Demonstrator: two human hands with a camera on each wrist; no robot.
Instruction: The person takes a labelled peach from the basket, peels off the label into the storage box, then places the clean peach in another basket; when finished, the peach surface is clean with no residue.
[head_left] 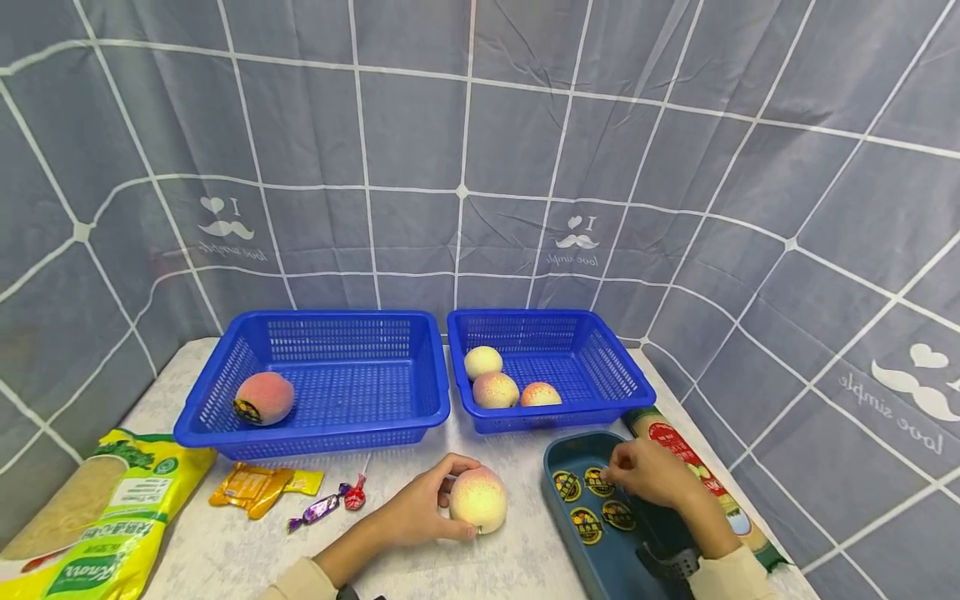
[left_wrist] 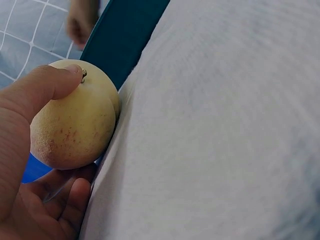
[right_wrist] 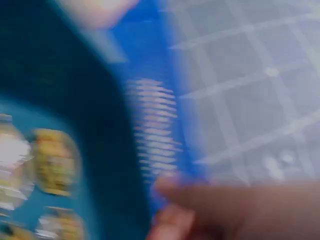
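On the table (head_left: 525,575): two blue baskets side by side, the left basket (head_left: 315,379) with one peach inside, the right basket (head_left: 551,367) with three. Nearer, a dark blue tray (head_left: 570,550) with round stickers (head_left: 585,525) in it. In front of the baskets, left hand (head_left: 416,512) curled round a peach (head_left: 477,498), thumb on top by the stem. Right hand (head_left: 648,475) over the tray, fingertips down at a sticker; grip too blurry to tell.
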